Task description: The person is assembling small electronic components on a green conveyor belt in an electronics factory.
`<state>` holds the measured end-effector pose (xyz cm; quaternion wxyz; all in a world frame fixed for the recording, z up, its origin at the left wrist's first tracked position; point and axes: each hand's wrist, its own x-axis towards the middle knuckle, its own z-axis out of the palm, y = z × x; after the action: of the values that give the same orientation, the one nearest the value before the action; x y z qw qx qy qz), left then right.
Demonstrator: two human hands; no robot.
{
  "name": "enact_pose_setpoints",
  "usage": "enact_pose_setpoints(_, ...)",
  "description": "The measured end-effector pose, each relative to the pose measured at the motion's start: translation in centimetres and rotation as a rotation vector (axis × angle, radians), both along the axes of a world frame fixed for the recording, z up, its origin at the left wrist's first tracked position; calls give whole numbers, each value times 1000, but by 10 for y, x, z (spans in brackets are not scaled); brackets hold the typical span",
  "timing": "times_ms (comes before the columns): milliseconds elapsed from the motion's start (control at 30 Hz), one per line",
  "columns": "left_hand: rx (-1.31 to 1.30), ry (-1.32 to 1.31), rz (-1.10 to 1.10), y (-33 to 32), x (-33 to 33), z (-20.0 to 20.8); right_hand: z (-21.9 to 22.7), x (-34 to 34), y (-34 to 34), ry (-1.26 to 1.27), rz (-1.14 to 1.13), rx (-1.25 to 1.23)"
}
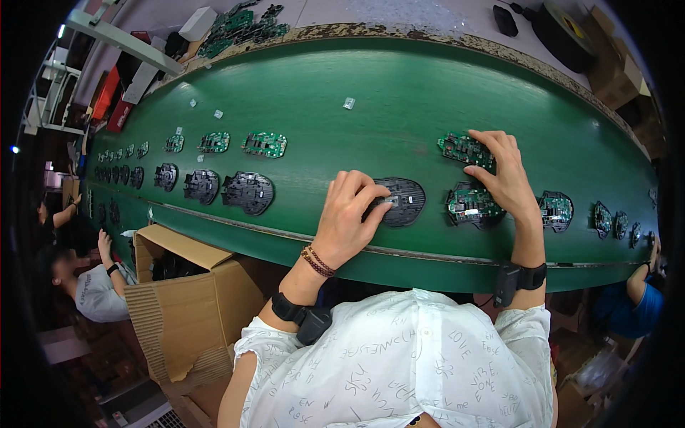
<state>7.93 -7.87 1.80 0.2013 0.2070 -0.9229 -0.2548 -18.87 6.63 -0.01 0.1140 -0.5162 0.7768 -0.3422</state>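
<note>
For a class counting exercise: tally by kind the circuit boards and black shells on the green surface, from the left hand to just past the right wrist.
Bare black shell by the left hand: 1
Loose circuit board in the right hand: 1
Black shells with boards on: 2
Total: 4

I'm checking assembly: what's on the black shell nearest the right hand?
A green circuit board. It hides most of the black shell; the right hand hides the board's upper-right corner.

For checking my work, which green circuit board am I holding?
The green circuit board gripped by your right hand, above another; the others nearby lie on the green table or in black shells.
</note>
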Motion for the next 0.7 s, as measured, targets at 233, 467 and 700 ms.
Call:
enact_pose_setpoints(233, 72, 44, 8, -16, 31, 6, 3, -1, 0, -70, -37, 47)
enact_pose_setpoints(467, 163, -80, -58, -19, 49, 6, 58, 66, -18, -169, 389, -52)
enact_pose_setpoints(700, 199, -41, -75, -21, 47, 2, 52, 92, -34, 29, 494, 19)
